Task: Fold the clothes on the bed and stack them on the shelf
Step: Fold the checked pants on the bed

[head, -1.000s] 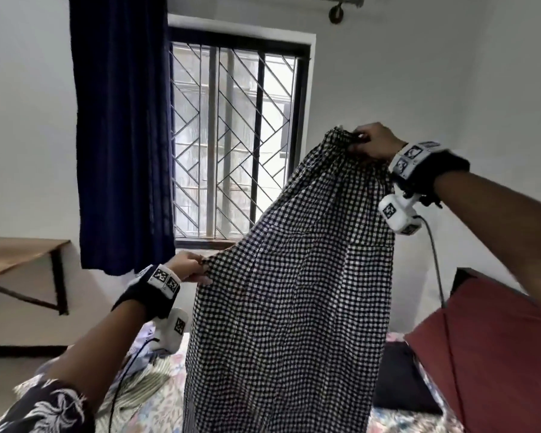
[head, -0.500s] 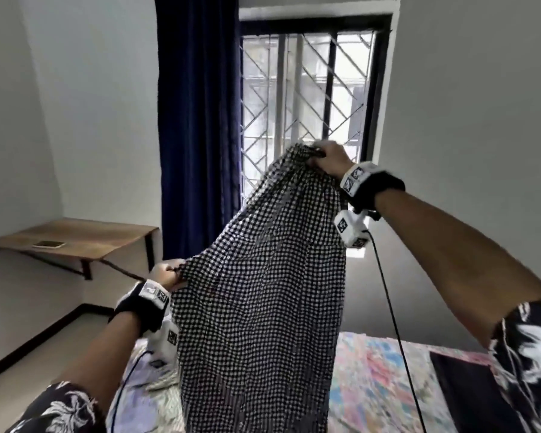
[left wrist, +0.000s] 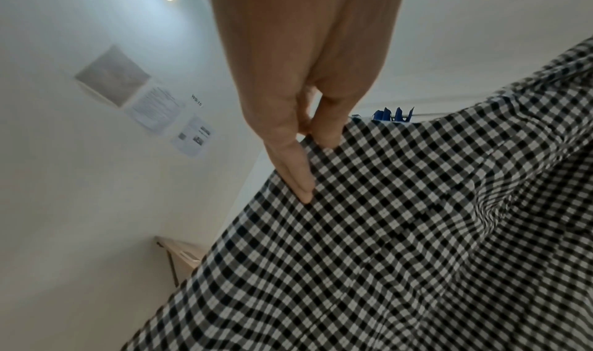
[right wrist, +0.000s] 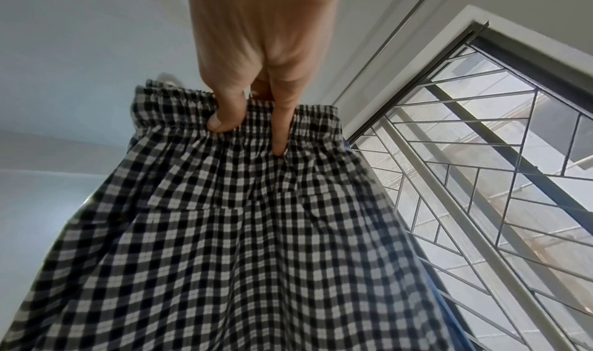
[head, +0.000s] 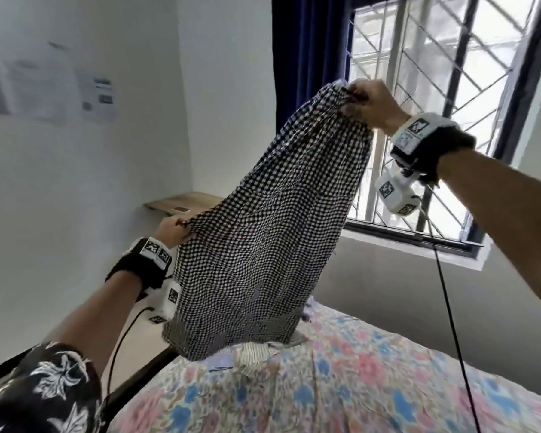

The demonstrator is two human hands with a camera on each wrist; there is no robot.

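Looks like a bedroom in someone's home. There's a bed with a flowery sheet under the raised hands, a barred window with a dark blue curtain right behind the right hand, and a small wooden wall shelf just past the left hand.

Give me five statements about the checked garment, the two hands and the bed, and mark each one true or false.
1. The right hand grips the checked garment at its gathered waistband. True.
2. The left hand hangs free. False: it pinches the garment's side edge.
3. The right hand is held higher than the left. True.
4. The garment lies folded flat on the bed. False: it hangs unfolded from both hands above it.
5. The bed cover is plain white. False: it is floral.
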